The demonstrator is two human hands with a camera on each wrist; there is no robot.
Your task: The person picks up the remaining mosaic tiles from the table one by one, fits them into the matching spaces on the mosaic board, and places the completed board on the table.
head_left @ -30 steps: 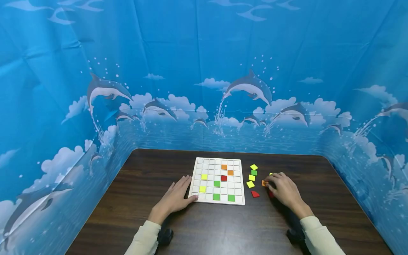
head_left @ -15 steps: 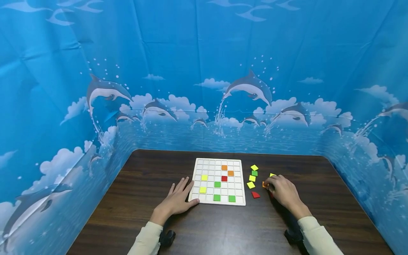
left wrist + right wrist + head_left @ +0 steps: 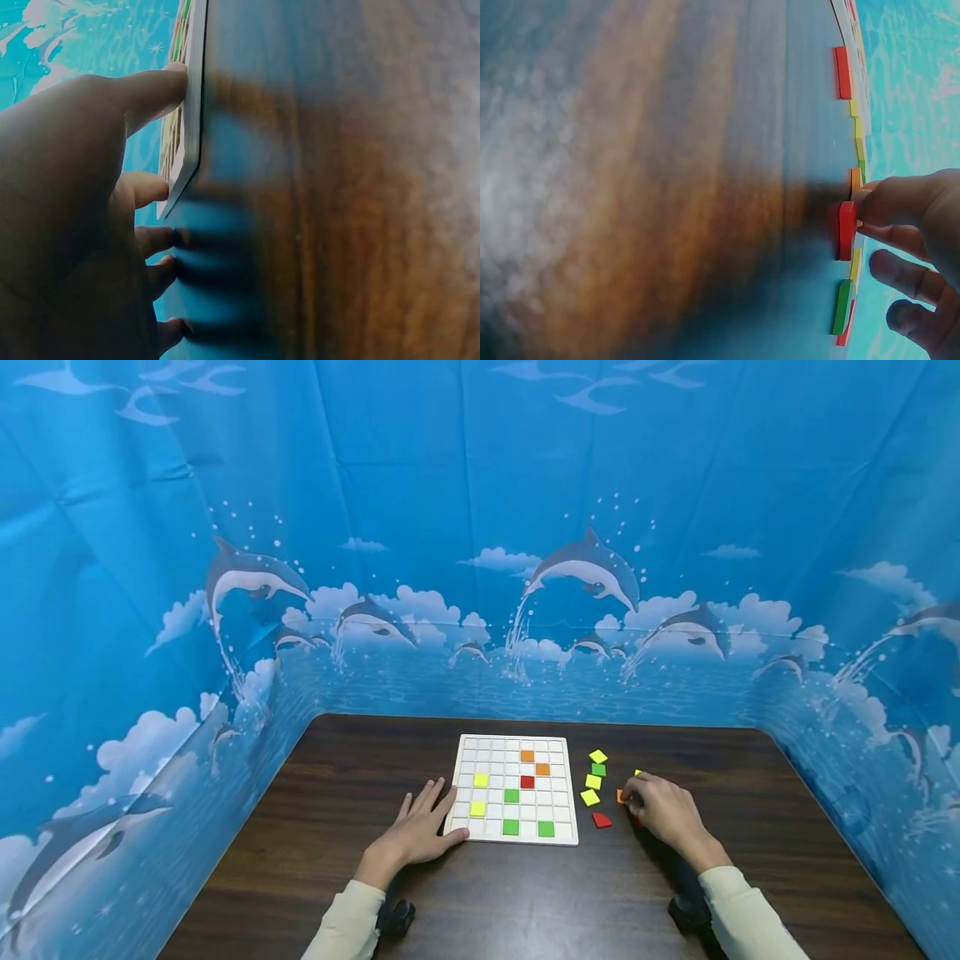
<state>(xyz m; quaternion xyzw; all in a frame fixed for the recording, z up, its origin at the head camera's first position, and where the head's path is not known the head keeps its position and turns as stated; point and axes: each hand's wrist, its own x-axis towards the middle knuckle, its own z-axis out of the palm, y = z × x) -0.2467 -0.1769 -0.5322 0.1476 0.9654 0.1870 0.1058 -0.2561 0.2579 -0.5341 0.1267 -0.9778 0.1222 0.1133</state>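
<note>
A white square grid board (image 3: 556, 758) lies on the table, with orange, red, yellow and green tiles in some of its cells. My left hand (image 3: 411, 842) rests at the board's near left corner, fingers spread, the thumb on the near edge. To the right of the board, my right hand (image 3: 666, 814) has its thumb and index finger curled at an orange tile (image 3: 621, 797), pinching its edge. In the right wrist view, a red tile (image 3: 847, 231) stands in front of those fingertips and hides part of them. The other right fingers are bent, apart from the tiles.
Between board and right hand lie yellow tiles (image 3: 590, 797), a green tile (image 3: 597, 769) and a red piece with a curved side (image 3: 601, 820). A green tile (image 3: 841, 307) lies beyond the red one in the right wrist view. A dolphin-printed curtain (image 3: 480, 568) surrounds the dark table (image 3: 525, 902).
My left hand has slid slightly right, its thumb further along the board's near edge. The right hand has shifted slightly to the left and covers more of the orange tile.
</note>
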